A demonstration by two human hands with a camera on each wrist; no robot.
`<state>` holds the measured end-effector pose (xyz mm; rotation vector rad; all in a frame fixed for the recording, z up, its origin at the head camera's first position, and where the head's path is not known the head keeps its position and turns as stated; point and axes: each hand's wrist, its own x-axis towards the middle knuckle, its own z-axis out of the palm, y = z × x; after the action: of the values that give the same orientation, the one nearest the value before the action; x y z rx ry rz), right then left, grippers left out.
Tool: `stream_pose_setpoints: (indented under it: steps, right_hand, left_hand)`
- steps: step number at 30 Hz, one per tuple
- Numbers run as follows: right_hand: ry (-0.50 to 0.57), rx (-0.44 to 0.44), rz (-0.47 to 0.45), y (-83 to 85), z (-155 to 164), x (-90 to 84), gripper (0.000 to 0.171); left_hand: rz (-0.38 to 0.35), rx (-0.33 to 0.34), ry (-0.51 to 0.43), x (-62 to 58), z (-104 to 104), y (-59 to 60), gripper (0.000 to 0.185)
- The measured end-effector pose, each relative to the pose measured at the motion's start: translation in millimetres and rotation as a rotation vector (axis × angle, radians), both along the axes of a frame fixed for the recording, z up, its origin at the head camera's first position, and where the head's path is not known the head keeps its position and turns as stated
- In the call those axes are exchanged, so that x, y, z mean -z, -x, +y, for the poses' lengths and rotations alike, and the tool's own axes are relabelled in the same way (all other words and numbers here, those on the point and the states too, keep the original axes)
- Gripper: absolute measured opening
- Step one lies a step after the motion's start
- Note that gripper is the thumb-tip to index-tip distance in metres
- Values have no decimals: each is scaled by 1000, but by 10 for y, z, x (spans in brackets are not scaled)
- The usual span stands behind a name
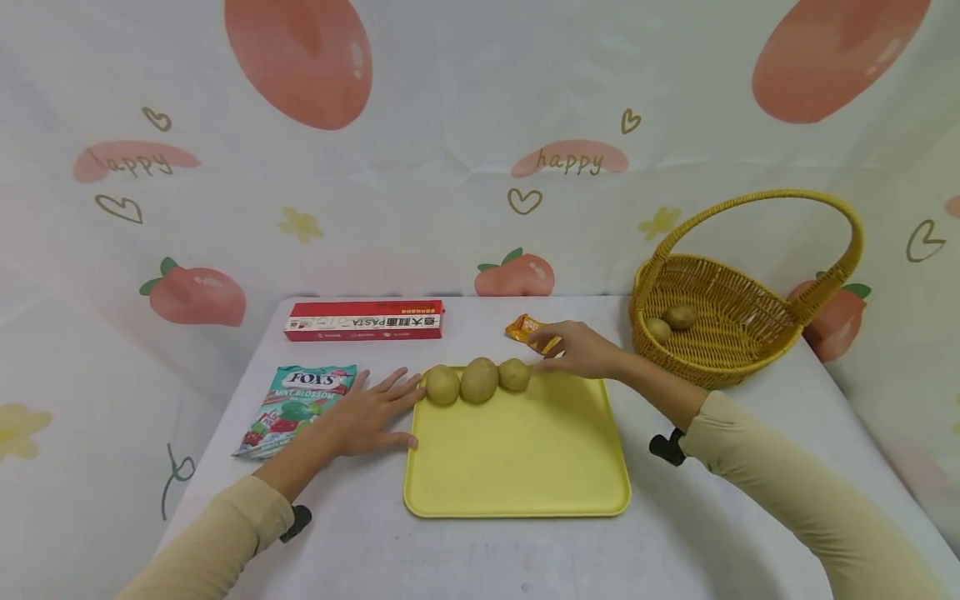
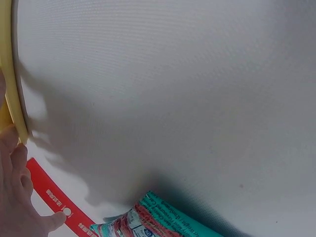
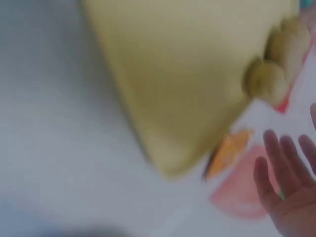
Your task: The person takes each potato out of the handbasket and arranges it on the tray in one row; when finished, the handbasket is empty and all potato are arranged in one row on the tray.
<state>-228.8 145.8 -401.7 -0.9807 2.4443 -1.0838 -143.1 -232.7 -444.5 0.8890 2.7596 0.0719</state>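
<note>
Fingers of both hands spread, holding nothing: left hand (image 1: pixel 365 414) flat beside tray (image 1: pixel 517 475), right hand (image 1: pixel 577 350) near potatoes (image 1: pixel 478 380)

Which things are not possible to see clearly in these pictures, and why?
- Right wrist view: motion blur; potatoes and orange packet lack detail.
- Left wrist view: left hand cut by the edge; red pasta box mostly out of frame.
- Head view: right hand covers part of the packet; its print is too small.
</note>
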Motion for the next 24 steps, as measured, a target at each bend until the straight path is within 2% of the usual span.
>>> stream_pose_setpoints:
  steps: [6, 13, 19, 24]
  right_hand:
    - [-17, 31, -36, 77, 439, -325, 39]
    - [-125, 115, -50, 122, 967, -679, 44]
    - [-208, 88, -89, 208, 1363, -824, 51]
    - [-312, 79, -95, 288, 1628, -834, 56]
  left_hand:
    - [0, 1, 11, -9, 4, -2, 88]
    - [0, 3, 8, -36, 15, -6, 88]
    - [1, 5, 13, -46, 26, -10, 88]
    - [4, 7, 10, -43, 31, -4, 88]
